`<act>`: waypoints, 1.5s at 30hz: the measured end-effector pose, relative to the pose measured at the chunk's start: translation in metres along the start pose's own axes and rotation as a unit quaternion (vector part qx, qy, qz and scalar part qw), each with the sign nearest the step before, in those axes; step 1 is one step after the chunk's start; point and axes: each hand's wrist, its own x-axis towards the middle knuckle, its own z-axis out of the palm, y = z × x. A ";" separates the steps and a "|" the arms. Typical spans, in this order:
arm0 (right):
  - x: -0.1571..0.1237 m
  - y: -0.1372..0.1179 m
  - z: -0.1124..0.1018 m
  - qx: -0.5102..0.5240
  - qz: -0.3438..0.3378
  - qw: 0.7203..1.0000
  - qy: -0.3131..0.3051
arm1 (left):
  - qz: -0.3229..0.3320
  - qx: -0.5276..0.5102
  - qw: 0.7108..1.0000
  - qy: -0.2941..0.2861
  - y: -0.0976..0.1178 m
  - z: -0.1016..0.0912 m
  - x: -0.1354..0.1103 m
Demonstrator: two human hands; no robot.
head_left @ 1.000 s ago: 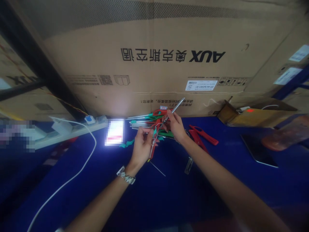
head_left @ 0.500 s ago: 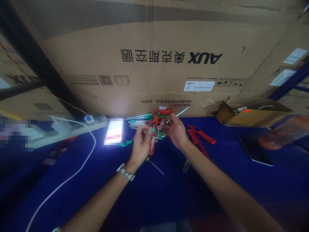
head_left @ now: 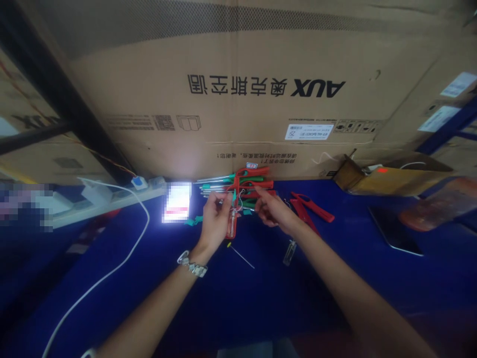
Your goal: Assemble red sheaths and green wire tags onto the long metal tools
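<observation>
My left hand (head_left: 215, 219) pinches an opened red plastic handle (head_left: 231, 224), with metal parts inside and a thin white wire (head_left: 240, 201) looping from it. Green tape (head_left: 234, 196) shows beside its fingertips. My right hand (head_left: 274, 211) is just to the right, index finger stretched toward the pile and the other fingers loosely bent; nothing shows in it. Behind both hands lies a pile of red- and green-handled tools with long metal tubes (head_left: 214, 180), which look like long-nosed lighters. Below the handle lies a thin rod with a yellow end (head_left: 241, 256).
Red handle pieces (head_left: 313, 209) and a small clear part (head_left: 289, 252) lie right of my hands. Farther right are a dark tablet or phone (head_left: 395, 231) and an open carton (head_left: 395, 179). A lit screen (head_left: 177, 203), white power strip (head_left: 112, 201) and cable (head_left: 122, 261) are left.
The metal tube that was in my right hand is no longer seen there. That hand has lowered slightly and its index finger is now extended. My left hand keeps hold of the red handle.
</observation>
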 end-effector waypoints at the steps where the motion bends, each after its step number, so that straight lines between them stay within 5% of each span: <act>1: -0.003 0.000 0.001 -0.040 -0.071 0.995 0.053 | 0.004 0.007 1.000 0.003 0.001 0.000 0.000; 4: -0.010 -0.004 0.009 -0.197 -0.320 0.906 0.192 | 0.014 0.023 1.000 0.001 0.003 0.001 0.000; 6: -0.013 -0.007 0.013 -0.300 -0.380 0.855 0.186 | 0.015 0.023 1.000 -0.002 0.004 0.002 -0.001; 11: -0.011 -0.009 0.012 -0.355 -0.376 0.842 0.152 | 0.001 0.020 1.000 -0.003 0.002 0.001 0.000; 15: -0.010 -0.007 0.004 -0.325 -0.441 0.828 0.121 | -0.001 0.014 1.000 -0.012 0.001 0.000 0.001; 20: -0.011 -0.006 -0.002 -0.300 -0.464 0.828 0.093 | -0.007 0.008 1.000 -0.011 0.001 0.000 0.001; 27: -0.021 -0.003 0.009 -0.370 -0.369 0.843 0.128 | -0.018 -0.016 0.999 -0.024 -0.001 0.001 -0.001; 31: -0.017 0.001 0.021 -0.295 -0.352 0.875 0.154 | 0.001 0.001 1.000 -0.023 0.000 0.000 0.000; 38: 0.007 0.010 0.020 -0.079 -0.335 0.935 0.089 | 0.016 0.034 0.997 -0.074 0.002 -0.004 0.002; 42: 0.007 0.011 0.019 0.010 -0.366 0.927 0.078 | 0.025 0.055 0.993 -0.106 0.002 -0.007 0.003; 45: 0.004 0.013 0.018 0.005 -0.400 0.911 0.097 | 0.025 0.031 0.982 -0.182 0.008 -0.011 0.004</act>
